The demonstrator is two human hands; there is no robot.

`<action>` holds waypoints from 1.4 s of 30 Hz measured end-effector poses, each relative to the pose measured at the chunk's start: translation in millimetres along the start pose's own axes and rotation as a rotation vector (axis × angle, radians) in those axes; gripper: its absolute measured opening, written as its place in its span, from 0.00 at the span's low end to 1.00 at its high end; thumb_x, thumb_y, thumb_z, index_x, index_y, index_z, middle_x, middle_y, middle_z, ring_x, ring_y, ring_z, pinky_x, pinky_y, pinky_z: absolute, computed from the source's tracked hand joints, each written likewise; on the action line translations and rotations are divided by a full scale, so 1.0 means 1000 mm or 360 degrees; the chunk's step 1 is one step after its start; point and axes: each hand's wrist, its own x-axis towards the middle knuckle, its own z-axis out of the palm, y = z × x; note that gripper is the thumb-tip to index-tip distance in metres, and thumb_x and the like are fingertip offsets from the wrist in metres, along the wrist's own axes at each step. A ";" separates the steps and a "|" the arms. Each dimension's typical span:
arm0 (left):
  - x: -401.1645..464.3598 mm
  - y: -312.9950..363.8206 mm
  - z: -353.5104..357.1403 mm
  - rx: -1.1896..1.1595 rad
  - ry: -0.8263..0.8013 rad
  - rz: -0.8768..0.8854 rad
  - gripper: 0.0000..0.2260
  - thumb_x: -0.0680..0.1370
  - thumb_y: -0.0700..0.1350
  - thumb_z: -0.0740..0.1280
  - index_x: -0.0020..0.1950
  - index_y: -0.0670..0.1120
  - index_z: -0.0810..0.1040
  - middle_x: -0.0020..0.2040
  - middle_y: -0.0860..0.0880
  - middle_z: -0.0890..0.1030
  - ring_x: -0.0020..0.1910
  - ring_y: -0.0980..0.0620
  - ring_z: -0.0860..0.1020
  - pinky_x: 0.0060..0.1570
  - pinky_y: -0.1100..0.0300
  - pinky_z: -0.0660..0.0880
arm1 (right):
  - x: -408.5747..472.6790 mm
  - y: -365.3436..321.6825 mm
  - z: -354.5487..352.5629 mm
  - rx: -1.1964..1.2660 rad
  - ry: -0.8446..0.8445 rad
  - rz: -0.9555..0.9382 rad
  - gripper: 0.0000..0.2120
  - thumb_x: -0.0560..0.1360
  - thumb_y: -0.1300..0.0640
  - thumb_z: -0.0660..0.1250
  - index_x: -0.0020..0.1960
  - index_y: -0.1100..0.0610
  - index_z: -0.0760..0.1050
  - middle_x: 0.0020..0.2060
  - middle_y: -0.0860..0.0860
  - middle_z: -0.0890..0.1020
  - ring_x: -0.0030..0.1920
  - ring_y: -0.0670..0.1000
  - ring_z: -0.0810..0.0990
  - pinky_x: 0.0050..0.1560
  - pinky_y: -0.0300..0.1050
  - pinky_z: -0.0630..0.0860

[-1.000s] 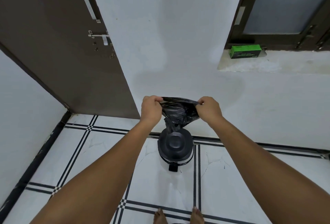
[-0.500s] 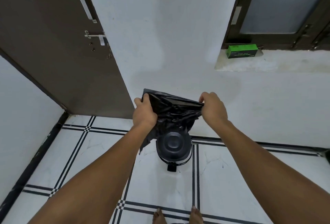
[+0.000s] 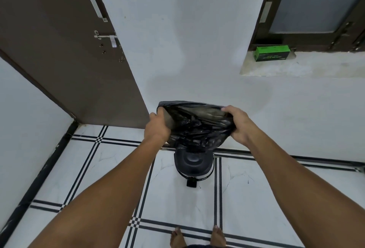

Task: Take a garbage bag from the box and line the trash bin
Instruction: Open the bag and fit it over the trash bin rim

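A crumpled black garbage bag point(image 3: 197, 125) is stretched between my two hands, its mouth spread open toward me. My left hand point(image 3: 157, 127) grips the bag's left rim and my right hand point(image 3: 240, 123) grips the right rim. Directly below the bag, a small black pedal trash bin point(image 3: 192, 163) stands on the floor by the wall with its lid down; the bag hides the bin's far edge. The green box point(image 3: 272, 53) of bags lies on the window ledge at the upper right.
A brown door point(image 3: 65, 50) with a metal handle and latch stands open on the left. White walls meet a white tiled floor point(image 3: 98, 168) with black stripes. The window ledge point(image 3: 296, 68) juts out at right. My bare toes point(image 3: 197, 237) show at the bottom.
My hands have pulled farther apart, and the bag's mouth has spread from a bunched strip into a wide opening. The bag now hangs lower over the bin.
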 end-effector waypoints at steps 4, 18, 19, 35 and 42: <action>0.003 -0.009 0.000 0.0054 0.0004 -0.0053 0.29 0.77 0.34 0.65 0.76 0.48 0.62 0.66 0.38 0.69 0.50 0.32 0.80 0.46 0.46 0.80 | 0.000 0.004 -0.009 -0.1321 0.0057 -0.0406 0.25 0.66 0.47 0.81 0.54 0.54 0.73 0.45 0.49 0.80 0.42 0.50 0.80 0.38 0.44 0.73; 0.004 -0.003 0.020 -0.0238 -0.0012 -0.0028 0.20 0.79 0.40 0.66 0.70 0.48 0.68 0.55 0.45 0.81 0.48 0.40 0.80 0.46 0.48 0.78 | 0.014 0.016 -0.017 -0.1868 0.0577 -0.0554 0.04 0.71 0.55 0.63 0.40 0.54 0.77 0.35 0.50 0.81 0.36 0.55 0.80 0.35 0.42 0.72; 0.004 0.000 0.023 -0.0416 -0.0019 -0.0082 0.18 0.79 0.40 0.66 0.69 0.47 0.69 0.55 0.45 0.82 0.50 0.40 0.81 0.49 0.47 0.80 | 0.015 0.016 -0.014 -0.1784 0.0544 -0.0529 0.06 0.70 0.53 0.64 0.38 0.55 0.76 0.33 0.50 0.80 0.35 0.54 0.79 0.33 0.42 0.70; 0.027 -0.048 0.071 -0.0772 -0.0403 -0.0079 0.44 0.74 0.39 0.78 0.82 0.52 0.56 0.68 0.46 0.80 0.66 0.41 0.79 0.66 0.46 0.78 | 0.054 0.077 0.043 -0.0581 -0.0027 0.0123 0.12 0.70 0.65 0.75 0.53 0.61 0.82 0.45 0.61 0.86 0.43 0.60 0.86 0.49 0.59 0.85; 0.036 -0.088 0.083 -0.0792 -0.0467 -0.0207 0.46 0.73 0.52 0.81 0.82 0.54 0.56 0.68 0.47 0.79 0.64 0.43 0.79 0.66 0.48 0.76 | 0.065 0.110 0.061 -0.0651 0.0176 0.0073 0.07 0.69 0.66 0.71 0.44 0.57 0.80 0.36 0.56 0.84 0.34 0.55 0.82 0.40 0.50 0.84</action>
